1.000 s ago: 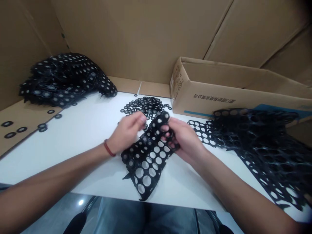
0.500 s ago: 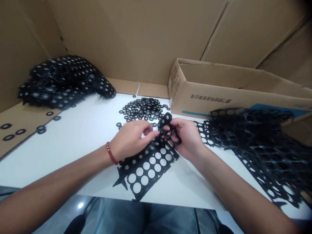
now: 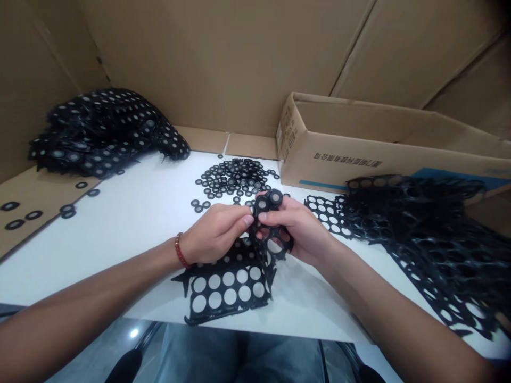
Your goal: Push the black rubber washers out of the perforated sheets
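Black rubber fills the head view: a perforated sheet [image 3: 229,284] lies on the white table [image 3: 139,223] close to the near edge, its far end curled up off the surface between the two hands. The left hand [image 3: 213,234], with a red bead bracelet [image 3: 180,251] at the wrist, has its thumb and forefinger pinched together on the raised end of the sheet. The right hand [image 3: 301,231] grips the same raised end from the other side, fingers closed around it, and two rings still sit in the sheet at the top of that fold. Just beyond the hands a loose heap of small black rings [image 3: 235,178] is spread over the table. To the right a tangled pile of emptied sheets [image 3: 423,229] with open holes reaches the table's right edge, touching the front of an open cardboard box [image 3: 359,154]. Far left, a stack of full sheets [image 3: 104,133] rests partly on brown cardboard [image 3: 35,197], with a few stray rings [image 3: 24,215] near it. Cardboard walls [image 3: 223,64] close the back.
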The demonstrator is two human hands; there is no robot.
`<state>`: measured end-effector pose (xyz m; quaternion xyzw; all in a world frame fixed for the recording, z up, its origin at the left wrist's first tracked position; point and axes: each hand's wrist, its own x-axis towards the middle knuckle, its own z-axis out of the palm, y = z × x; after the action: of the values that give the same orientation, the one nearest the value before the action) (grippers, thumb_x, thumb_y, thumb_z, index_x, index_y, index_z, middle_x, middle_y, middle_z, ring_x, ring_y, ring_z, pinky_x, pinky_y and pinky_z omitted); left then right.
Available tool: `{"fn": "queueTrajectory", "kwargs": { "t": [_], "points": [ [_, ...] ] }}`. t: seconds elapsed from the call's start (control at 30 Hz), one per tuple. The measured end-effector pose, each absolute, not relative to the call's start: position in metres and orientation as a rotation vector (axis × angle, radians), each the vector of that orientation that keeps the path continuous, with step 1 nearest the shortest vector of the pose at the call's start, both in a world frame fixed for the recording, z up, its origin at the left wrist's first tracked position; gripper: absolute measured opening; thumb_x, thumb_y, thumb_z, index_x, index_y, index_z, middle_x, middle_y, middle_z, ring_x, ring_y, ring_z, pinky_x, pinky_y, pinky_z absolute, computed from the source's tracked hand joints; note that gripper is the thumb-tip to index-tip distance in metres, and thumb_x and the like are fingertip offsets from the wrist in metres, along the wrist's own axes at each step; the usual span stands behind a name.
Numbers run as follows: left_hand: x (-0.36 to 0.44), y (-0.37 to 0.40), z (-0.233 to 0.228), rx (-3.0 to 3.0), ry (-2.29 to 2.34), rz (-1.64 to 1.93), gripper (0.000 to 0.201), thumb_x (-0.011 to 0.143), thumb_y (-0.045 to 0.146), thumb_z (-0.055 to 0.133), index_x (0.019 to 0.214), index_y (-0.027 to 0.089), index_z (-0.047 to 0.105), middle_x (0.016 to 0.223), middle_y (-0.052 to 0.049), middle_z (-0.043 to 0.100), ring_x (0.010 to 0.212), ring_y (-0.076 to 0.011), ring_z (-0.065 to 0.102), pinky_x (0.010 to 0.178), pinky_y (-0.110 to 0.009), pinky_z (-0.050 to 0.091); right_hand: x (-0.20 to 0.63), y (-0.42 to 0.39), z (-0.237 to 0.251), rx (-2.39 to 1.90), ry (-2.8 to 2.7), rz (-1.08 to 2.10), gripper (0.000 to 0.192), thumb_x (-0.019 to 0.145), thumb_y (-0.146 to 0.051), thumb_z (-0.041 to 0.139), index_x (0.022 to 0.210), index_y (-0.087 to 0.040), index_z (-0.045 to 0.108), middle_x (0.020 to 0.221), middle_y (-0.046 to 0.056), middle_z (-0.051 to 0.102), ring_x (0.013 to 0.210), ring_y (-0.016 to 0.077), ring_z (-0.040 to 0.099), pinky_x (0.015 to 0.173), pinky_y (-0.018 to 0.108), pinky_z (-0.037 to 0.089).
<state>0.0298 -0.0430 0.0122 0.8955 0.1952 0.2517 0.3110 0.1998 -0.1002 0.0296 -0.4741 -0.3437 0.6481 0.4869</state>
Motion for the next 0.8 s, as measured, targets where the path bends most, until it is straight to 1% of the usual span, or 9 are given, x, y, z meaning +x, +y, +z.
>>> {"fn": "queueTrajectory", "kwargs": {
  "t": [0.1,0.17,0.27,0.37,0.47,0.57,0.63,0.7,0.8],
  "points": [
    [0.026,-0.030,0.009,2.194,0.848,0.750,0.039,0.094,0.035,0.029,0.063,0.018,0.046,0.059,0.001,0.050,0.056,-0.0120,0.047,0.057,-0.025,0.039,0.205,-0.096,0.032,-1.212,-0.765,1.455,0.010,0.060,-0.011,0.063,0.063,-0.016,0.054,0.053,-0.002,0.056,0.044,0.0081,0.050,0.039,0.019,0.028],
    [0.024,-0.020,0.005,2.261,1.094,0.680,0.039,0.092,0.035,0.029,0.066,0.017,0.052,0.064,-0.002,0.057,0.061,-0.0155,0.052,0.060,-0.028,0.040,0.211,-0.093,0.032,-1.306,-0.821,1.356,0.010,0.059,-0.009,0.061,0.062,-0.016,0.054,0.051,-0.002,0.054,0.044,0.0086,0.049,0.040,0.020,0.031],
    [0.023,-0.011,-0.001,2.643,1.265,0.536,0.032,0.088,0.032,0.036,0.088,0.014,0.062,0.087,-0.010,0.066,0.079,-0.0247,0.058,0.072,-0.037,0.044,0.221,-0.090,0.030,-1.555,-1.056,1.201,0.014,0.061,-0.012,0.062,0.074,-0.017,0.060,0.056,0.000,0.057,0.048,0.0133,0.054,0.044,0.024,0.038],
    [0.025,-0.014,-0.004,2.945,1.276,0.542,0.035,0.086,0.033,0.041,0.102,0.009,0.061,0.096,-0.015,0.063,0.090,-0.0299,0.057,0.078,-0.042,0.044,0.230,-0.094,0.027,-1.832,-1.350,0.949,0.009,0.066,-0.025,0.065,0.066,-0.017,0.060,0.053,0.002,0.057,0.044,0.0140,0.051,0.041,0.025,0.032],
    [0.028,-0.022,-0.001,2.962,1.208,0.621,0.035,0.087,0.032,0.041,0.106,0.009,0.059,0.096,-0.014,0.063,0.090,-0.0273,0.057,0.077,-0.039,0.044,0.237,-0.099,0.027,-1.962,-1.528,0.737,0.023,0.064,-0.031,0.069,0.052,-0.018,0.054,0.050,0.002,0.056,0.041,0.0118,0.044,0.038,0.025,0.024],
    [0.031,-0.031,0.006,2.827,1.022,0.596,0.029,0.089,0.032,0.040,0.096,0.013,0.061,0.087,-0.008,0.065,0.080,-0.0210,0.058,0.070,-0.033,0.044,0.240,-0.101,0.031,-1.898,-1.586,0.752,0.022,0.064,-0.024,0.069,0.049,-0.019,0.054,0.049,0.001,0.056,0.042,0.0113,0.044,0.039,0.025,0.024],
    [0.033,-0.038,0.010,2.718,0.906,0.568,0.027,0.089,0.032,0.041,0.086,0.016,0.062,0.080,-0.004,0.065,0.073,-0.0170,0.057,0.066,-0.030,0.042,0.240,-0.101,0.037,-1.769,-1.579,0.890,0.014,0.066,-0.021,0.067,0.054,-0.019,0.060,0.052,0.000,0.059,0.046,0.0118,0.046,0.041,0.024,0.027],
    [0.034,-0.044,0.013,2.627,0.830,0.567,0.027,0.088,0.034,0.044,0.078,0.017,0.062,0.072,-0.001,0.064,0.066,-0.0138,0.056,0.062,-0.027,0.040,0.236,-0.101,0.042,-1.652,-1.524,1.058,0.005,0.070,-0.021,0.065,0.066,-0.020,0.067,0.059,0.001,0.064,0.052,0.0138,0.052,0.046,0.025,0.035],
    [0.035,-0.050,0.014,2.500,0.759,0.534,0.030,0.085,0.041,0.050,0.071,0.017,0.060,0.061,0.002,0.060,0.056,-0.0104,0.052,0.056,-0.024,0.037,0.226,-0.103,0.045,-1.498,-1.384,1.251,0.011,0.073,-0.022,0.063,0.082,-0.021,0.070,0.064,0.001,0.066,0.061,0.0158,0.059,0.056,0.027,0.045]
  ]
}}
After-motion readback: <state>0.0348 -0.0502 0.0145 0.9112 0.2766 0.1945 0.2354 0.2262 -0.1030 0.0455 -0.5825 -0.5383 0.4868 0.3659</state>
